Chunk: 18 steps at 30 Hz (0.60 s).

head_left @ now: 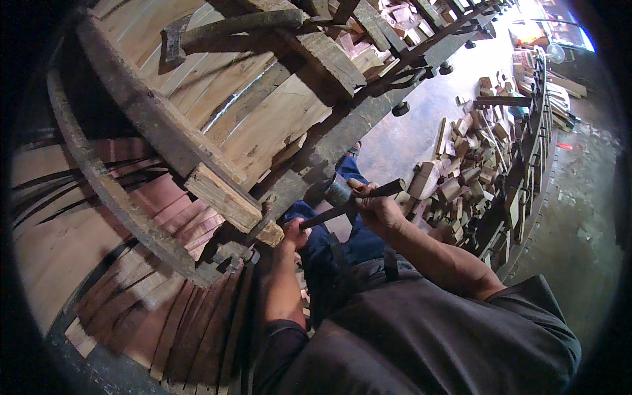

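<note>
A long dark metal bar [327,216] slants across in front of my body, low over my blue trousers. Its near-left end is in my left hand [296,233], whose fingers are closed round it. My right hand [378,207] is wrapped about the bar farther up, and the bar's blunt tip sticks out beyond it. Beside my right fingers is a thick grey metal cylinder [338,190]; whether it is joined to the bar I cannot tell. Just left of my left hand, a wooden block [224,197] is wedged against a curved rusty metal band [141,112].
A long metal beam [342,141] with bolts runs diagonally past the boards [263,118] at upper left. Stacked wood pieces [197,322] fill the lower left. Loose wood blocks [461,178] are heaped on the floor at right, beside a curved metal frame [526,178].
</note>
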Tool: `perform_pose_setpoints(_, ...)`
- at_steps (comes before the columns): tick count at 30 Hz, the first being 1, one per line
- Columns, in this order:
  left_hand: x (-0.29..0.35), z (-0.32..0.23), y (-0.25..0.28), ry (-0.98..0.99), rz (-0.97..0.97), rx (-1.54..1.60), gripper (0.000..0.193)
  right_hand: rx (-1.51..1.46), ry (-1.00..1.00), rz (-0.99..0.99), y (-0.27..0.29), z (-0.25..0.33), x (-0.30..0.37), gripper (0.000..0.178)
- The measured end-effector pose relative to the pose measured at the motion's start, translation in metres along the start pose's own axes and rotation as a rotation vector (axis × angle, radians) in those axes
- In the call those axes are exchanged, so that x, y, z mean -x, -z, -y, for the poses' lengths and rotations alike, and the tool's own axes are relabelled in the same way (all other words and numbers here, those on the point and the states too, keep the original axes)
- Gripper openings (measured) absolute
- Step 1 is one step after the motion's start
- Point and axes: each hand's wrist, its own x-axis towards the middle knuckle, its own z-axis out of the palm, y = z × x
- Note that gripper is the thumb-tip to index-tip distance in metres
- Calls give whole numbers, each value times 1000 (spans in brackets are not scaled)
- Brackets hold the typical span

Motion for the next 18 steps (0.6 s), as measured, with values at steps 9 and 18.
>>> perform_pose_setpoints(9, -14, -55, 43, 157, 258, -175, 35, 34, 46, 33, 20, -11, -5, 25)
perform_pose_setpoints(18, -17, -5, 55, 261, 141, 322, 22, -14, 63, 71, 35, -34, -19, 25)
